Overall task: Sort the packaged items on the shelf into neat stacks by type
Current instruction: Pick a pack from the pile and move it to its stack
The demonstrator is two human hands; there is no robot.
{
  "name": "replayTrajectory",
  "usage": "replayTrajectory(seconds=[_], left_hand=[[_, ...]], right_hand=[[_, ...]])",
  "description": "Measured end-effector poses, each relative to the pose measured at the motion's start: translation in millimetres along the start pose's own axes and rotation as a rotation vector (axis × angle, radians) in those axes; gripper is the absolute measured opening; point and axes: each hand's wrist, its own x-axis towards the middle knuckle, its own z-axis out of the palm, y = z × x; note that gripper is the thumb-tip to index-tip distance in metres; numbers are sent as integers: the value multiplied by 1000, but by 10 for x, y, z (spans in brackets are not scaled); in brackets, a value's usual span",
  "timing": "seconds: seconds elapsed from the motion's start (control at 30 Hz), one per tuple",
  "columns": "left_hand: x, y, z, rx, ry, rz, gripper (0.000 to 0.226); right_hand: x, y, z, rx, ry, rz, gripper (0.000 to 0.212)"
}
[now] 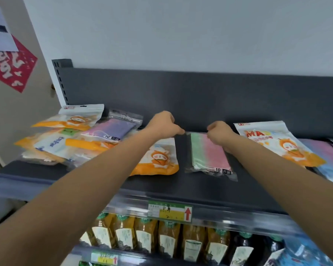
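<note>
1. Head view, the only one; dark grey metal shelf (210, 191) at chest height, both arms stretched forward over it.
2. Task's thing: clear plastic pack of green-and-pink masks (210, 152); lies flat on the shelf, mid-shelf, long axis running from the person towards the back panel, near end skewed a little to the right.
3. Left hand (165, 125): fingers curled, tips closed on the pack's far-left corner, as far as the blur allows.
4. Right hand (219, 133): fingers curled, pinching the far edge at its right corner; both hands sit at the far end, the pack trailing back towards the person.
5. Neighbours: orange-and-white cartoon pouch (161, 156) just beside the pack on the left, partly under the left forearm; a second orange-and-white cartoon pouch (277, 144) near on the right.
6. Like types: lilac mask pack in a clear sleeve (115, 127) on the untidy heap to the left; pink-and-blue clear pack (327, 156) at far right.
7. Judgement: grip is symmetric, so neither hand leads; the carry goes sideways, left or right, to a matching clear pack.
</note>
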Motion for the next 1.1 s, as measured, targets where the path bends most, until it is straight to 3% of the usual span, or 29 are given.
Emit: replayTrajectory(seconds=[0.07,0.23,0.3,0.43,0.5,0.67,0.8,0.9,0.97,1.1], left_hand=[[-18,-153,-263,85,72,-33,35],[-89,-699,-845,305,139,-224,34],[-137,-868,-977,372,121,-282,32],[-230,-1066,-1068,439,35,-286,37],[-251,-1117,-1064,458,-15,-291,45],[-213,-1134,-1026,451,-78,-341,58],[-203,-1101,-1018,392,-121,-390,54],[-213,-1050,-1004,295,-118,-405,60],[-203,-992,-964,172,-126,-407,66],[-188,-892,-878,-91,-176,-410,70]], right_hand=[[5,-186,141,83,-50,-30,26],[-72,-739,641,160,-190,-66,13],[-119,-921,845,153,-258,-47,26],[-171,-1230,1205,124,-301,-46,29],[-212,-1314,1333,82,-328,-49,15],[-355,-1418,1533,91,-379,36,31],[-419,-1416,1471,185,-424,80,31],[-382,-1405,1421,334,-396,128,15],[-359,-1392,1383,446,-380,183,33],[-381,-1334,1195,628,-351,226,22]])
